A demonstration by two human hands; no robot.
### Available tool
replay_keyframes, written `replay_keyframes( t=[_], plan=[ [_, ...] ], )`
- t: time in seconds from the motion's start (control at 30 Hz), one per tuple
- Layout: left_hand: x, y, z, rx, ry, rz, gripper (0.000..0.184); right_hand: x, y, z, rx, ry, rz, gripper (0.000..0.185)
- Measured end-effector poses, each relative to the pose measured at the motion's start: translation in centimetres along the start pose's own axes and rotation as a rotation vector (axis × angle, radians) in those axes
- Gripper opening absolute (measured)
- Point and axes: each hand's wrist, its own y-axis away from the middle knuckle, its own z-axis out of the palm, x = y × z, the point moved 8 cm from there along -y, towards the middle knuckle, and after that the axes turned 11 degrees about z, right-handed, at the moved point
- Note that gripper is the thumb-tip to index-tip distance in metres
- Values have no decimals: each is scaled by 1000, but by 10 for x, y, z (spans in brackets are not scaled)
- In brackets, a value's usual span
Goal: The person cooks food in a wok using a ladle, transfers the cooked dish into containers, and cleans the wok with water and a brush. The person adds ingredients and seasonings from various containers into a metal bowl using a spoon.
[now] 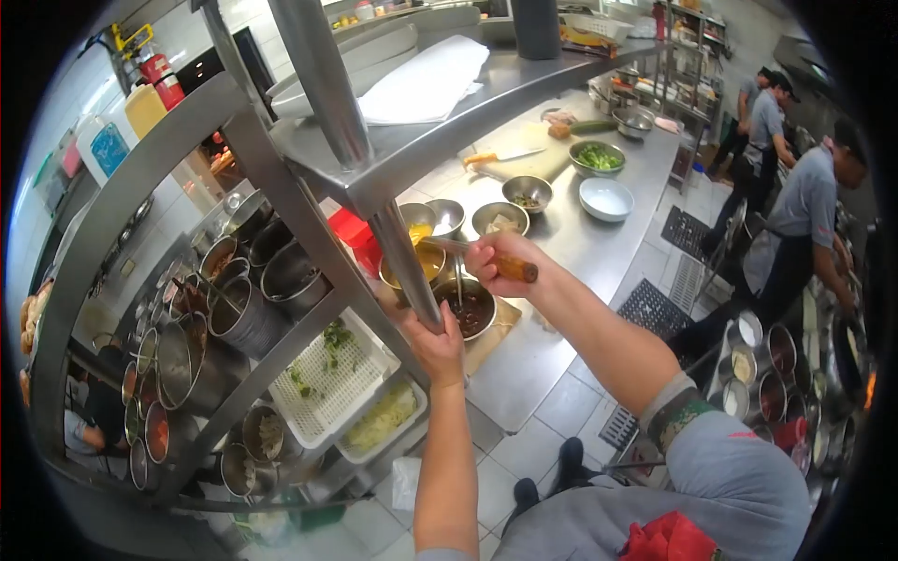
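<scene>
My right hand (pixel 502 260) is closed around the brown wooden handle (pixel 516 269) of a tool. Its metal part points left over a steel bowl (pixel 426 265) with yellow contents; the tool's far end is hard to make out. Under that bowl's near side, my left hand (pixel 435 348) appears to grip it, though the steel post (pixel 412 262) covers some of the fingers. Just below my right hand sits a bowl of dark sauce (pixel 468 310) with a spoon in it.
A knife (pixel 496 158) lies by the cutting board (pixel 533 173). Nearby are a bowl of chopped greens (pixel 599 157) and a white bowl (pixel 606 199). A steel shelf (pixel 449 131) overhangs the counter. White baskets (pixel 327 383) and pots stand at left; co-workers (pixel 804 201) work at right.
</scene>
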Motion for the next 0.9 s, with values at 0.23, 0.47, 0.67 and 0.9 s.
replay_keyframes(
  t=[0.23, 0.47, 0.67, 0.9],
  plan=[
    [1, -12, 3, -36, 40, -20, 47, -1, 3, -6, -18, -59, -94, 12],
    [-6, -7, 3, -8, 44, -24, 48, 4, 81, -18, -131, -183, -124, 11],
    [-18, -6, 9, 133, 200, 179, 51, 29, 227, -77, -137, -36, -299, 23],
    [15, 8, 2, -102, -85, -129, 44, 184, 519, -100, 202, -17, -824, 41]
  ],
)
